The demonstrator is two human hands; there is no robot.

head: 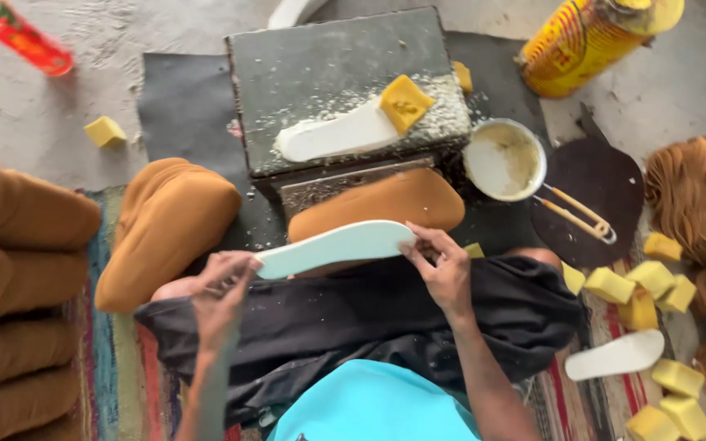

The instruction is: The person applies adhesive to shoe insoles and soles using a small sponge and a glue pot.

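Over the lap, a pale shoe sole (332, 247) spans both hands: left hand (221, 296) pinches its heel, right hand (443, 268) its toe, each grip closed. It looks light, thin, bendy; ends hold best.

yellow sponge blocks (651, 290), bowl (503, 160) of perhaps glue, brown stacks (18, 286)

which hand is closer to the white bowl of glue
Right. The right hand pinches the near end of the white sole, just below and left of the bowl. The left hand holds the sole's far end, much farther left.
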